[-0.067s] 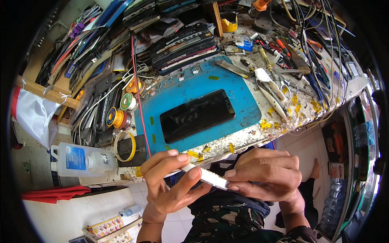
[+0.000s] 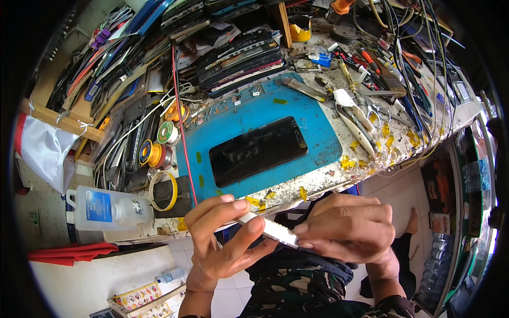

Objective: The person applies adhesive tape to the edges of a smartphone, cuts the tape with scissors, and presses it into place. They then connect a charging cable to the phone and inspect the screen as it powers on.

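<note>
Between the fingers of my left hand (image 2: pixel 225 238) is a slim, pale, flat piece (image 2: pixel 275 232), seen almost edge-on, so its exact kind does not show. My right hand (image 2: pixel 347 228) pinches its right end with thumb and fingertips; the other fingers are curled. Both hands hold it just off the bench's front edge, above my lap. Beyond them, a black phone screen (image 2: pixel 257 151) lies face up on a blue work mat (image 2: pixel 323 143), touched by neither hand.
Solder spools (image 2: pixel 154 153), a yellow tape roll (image 2: pixel 174 192) and a plastic jug (image 2: pixel 87 212) stand at left. Stacked phones (image 2: pixel 241 63) rise behind the mat. Scissors (image 2: pixel 377 114), tweezers and screwdrivers (image 2: pixel 369 61) crowd the right side. A red cable (image 2: pixel 183 132) crosses the mat's left edge.
</note>
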Demonstrator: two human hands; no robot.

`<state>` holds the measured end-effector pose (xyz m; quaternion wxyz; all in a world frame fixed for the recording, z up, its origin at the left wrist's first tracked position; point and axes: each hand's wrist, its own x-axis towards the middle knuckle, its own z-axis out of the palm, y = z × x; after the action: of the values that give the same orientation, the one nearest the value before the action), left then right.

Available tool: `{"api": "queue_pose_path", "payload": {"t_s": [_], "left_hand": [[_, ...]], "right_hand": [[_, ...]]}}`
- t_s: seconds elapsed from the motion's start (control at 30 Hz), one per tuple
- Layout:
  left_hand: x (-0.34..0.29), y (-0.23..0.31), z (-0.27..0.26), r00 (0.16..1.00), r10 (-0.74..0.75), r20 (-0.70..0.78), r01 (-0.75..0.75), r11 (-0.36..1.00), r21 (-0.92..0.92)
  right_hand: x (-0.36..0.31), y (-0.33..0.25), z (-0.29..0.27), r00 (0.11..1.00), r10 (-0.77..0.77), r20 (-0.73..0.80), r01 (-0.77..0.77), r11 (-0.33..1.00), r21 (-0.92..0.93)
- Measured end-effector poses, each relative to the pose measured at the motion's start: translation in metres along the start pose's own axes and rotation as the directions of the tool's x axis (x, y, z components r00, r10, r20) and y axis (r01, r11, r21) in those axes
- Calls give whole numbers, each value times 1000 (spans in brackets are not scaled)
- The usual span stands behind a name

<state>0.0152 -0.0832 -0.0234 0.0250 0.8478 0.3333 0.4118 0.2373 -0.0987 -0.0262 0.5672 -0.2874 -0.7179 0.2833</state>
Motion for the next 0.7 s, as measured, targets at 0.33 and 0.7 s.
{"api": "queue_pose_path", "payload": {"t_s": [0.33,0.7], "left_hand": [[10,-6,5,984,65,165,-46,993,-112],[12,2,15,967,125,222,-48,945,-324]], "right_hand": [[0,-4,4,996,75,51,-61,967,-246],[-1,7,5,992,108,-63,-117,978,-173]]}}
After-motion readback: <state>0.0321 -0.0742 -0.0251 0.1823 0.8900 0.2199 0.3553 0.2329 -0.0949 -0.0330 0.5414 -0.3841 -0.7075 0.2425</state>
